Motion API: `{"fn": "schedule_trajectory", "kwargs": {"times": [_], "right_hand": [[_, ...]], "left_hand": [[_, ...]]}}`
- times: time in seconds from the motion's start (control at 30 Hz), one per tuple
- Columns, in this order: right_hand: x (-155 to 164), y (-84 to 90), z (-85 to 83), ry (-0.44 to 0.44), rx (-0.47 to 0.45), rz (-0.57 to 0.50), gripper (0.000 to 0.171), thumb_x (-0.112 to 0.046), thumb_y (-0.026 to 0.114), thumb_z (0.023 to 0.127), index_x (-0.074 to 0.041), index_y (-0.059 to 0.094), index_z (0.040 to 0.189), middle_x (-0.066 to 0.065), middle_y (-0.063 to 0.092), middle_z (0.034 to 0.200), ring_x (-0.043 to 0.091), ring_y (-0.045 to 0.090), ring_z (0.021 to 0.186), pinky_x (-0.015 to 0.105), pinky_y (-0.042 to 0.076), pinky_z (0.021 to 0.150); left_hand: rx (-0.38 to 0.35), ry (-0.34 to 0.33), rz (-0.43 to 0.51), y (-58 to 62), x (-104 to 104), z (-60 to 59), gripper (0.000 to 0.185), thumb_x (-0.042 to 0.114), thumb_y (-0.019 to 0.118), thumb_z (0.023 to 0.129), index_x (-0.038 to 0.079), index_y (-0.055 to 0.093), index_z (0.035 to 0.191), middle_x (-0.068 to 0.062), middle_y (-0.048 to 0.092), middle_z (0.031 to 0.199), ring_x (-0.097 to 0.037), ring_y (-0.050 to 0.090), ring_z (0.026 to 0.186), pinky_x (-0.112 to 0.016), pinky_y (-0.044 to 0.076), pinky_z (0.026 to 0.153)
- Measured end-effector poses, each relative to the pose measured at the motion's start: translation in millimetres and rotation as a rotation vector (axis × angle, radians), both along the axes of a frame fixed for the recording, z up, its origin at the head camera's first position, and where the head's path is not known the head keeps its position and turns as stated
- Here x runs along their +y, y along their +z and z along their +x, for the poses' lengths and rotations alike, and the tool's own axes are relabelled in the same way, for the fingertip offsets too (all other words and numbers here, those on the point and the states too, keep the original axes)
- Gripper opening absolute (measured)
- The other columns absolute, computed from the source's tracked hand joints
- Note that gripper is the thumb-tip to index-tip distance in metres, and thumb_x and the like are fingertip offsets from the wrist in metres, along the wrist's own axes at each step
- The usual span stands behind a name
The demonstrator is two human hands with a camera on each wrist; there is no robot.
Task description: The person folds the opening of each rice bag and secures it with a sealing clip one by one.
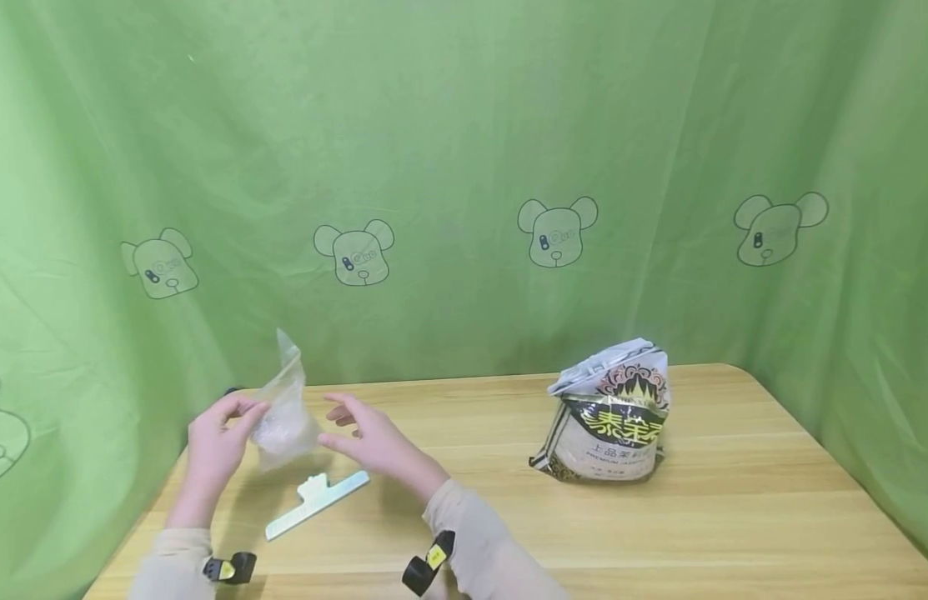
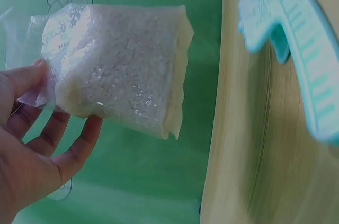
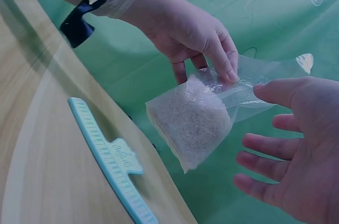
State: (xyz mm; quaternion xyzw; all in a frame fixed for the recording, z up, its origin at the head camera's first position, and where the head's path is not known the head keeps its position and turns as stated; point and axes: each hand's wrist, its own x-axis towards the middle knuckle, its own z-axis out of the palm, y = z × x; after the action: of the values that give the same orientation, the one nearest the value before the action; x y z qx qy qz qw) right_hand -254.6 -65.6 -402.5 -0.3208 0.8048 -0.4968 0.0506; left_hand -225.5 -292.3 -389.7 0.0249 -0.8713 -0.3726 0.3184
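A clear plastic bag of rice hangs above the left part of the table, its loose top pointing up. My left hand pinches the bag between thumb and fingers, above the rice, as the left wrist view shows at the bag's neck. To the bag's right is my right hand, fingers spread and apart, with nothing held; in the right wrist view its thumb is close to the bag's upper part, and whether it touches cannot be told. Below the bag lies a light blue bag clip on the table.
A larger printed rice bag, its top folded over, stands on the right side of the wooden table. Behind the table and along both sides hangs a green curtain with bear-head prints.
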Motion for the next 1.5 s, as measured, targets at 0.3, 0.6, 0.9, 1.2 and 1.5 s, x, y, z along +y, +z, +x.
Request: {"fn": "schedule_trajectory", "kwargs": {"times": [0.3, 0.6, 0.9, 1.2, 1.5], "right_hand": [[10, 3.7, -5.8, 0.055, -0.077, -0.009, 0.065, -0.036, 0.062, 0.094, -0.02, 0.033, 0.15, 0.011, 0.055, 0.142, 0.021, 0.051, 0.132, 0.039, 0.046, 0.107], [22, 9.2, -11.5, 0.119, -0.096, -0.028, 0.066, -0.032, 0.063, 0.094, -0.019, 0.031, 0.151, 0.011, 0.056, 0.141, 0.022, 0.053, 0.131, 0.032, 0.048, 0.103], [29, 7.9, -13.7, 0.148, -0.095, -0.017, 0.068, -0.027, 0.064, 0.094, -0.017, 0.029, 0.152, 0.012, 0.055, 0.141, 0.025, 0.053, 0.131, 0.037, 0.048, 0.104], [42, -2.8, -8.3, 0.121, -0.04, 0.048, 0.076, -0.031, 0.067, 0.091, -0.02, 0.024, 0.154, 0.009, 0.053, 0.144, 0.024, 0.053, 0.13, 0.043, 0.047, 0.104], [62, -10.2, -3.5, 0.085, -0.058, -0.005, 0.07, -0.022, 0.067, 0.092, -0.018, 0.031, 0.152, 0.01, 0.05, 0.146, 0.028, 0.053, 0.13, 0.044, 0.047, 0.104]], "left_hand": [[0.046, -0.016, 0.051, 1.7, 19, -1.1, 0.011, 0.012, 0.072, 0.088, 0.002, 0.071, 0.084, -0.01, 0.07, 0.089, 0.014, 0.049, 0.079, -0.01, 0.04, 0.076], [0.068, -0.019, 0.094, -2.7, 33, -3.0, 0.01, 0.011, 0.071, 0.088, 0.005, 0.069, 0.08, -0.013, 0.072, 0.089, 0.013, 0.051, 0.079, -0.006, 0.043, 0.072], [0.073, -0.022, 0.12, -10.1, 46, -7.3, 0.01, 0.012, 0.071, 0.089, 0.004, 0.069, 0.082, -0.014, 0.072, 0.089, 0.013, 0.051, 0.079, -0.009, 0.043, 0.075], [0.047, -0.031, 0.118, -16.5, 58, -8.6, 0.009, 0.011, 0.072, 0.087, 0.006, 0.07, 0.081, -0.011, 0.072, 0.086, 0.011, 0.053, 0.077, -0.01, 0.043, 0.073], [0.05, -0.104, 0.149, -13.1, 78, -15.8, 0.01, 0.012, 0.072, 0.087, 0.006, 0.069, 0.079, -0.011, 0.073, 0.089, 0.011, 0.054, 0.079, -0.008, 0.043, 0.072]]}}
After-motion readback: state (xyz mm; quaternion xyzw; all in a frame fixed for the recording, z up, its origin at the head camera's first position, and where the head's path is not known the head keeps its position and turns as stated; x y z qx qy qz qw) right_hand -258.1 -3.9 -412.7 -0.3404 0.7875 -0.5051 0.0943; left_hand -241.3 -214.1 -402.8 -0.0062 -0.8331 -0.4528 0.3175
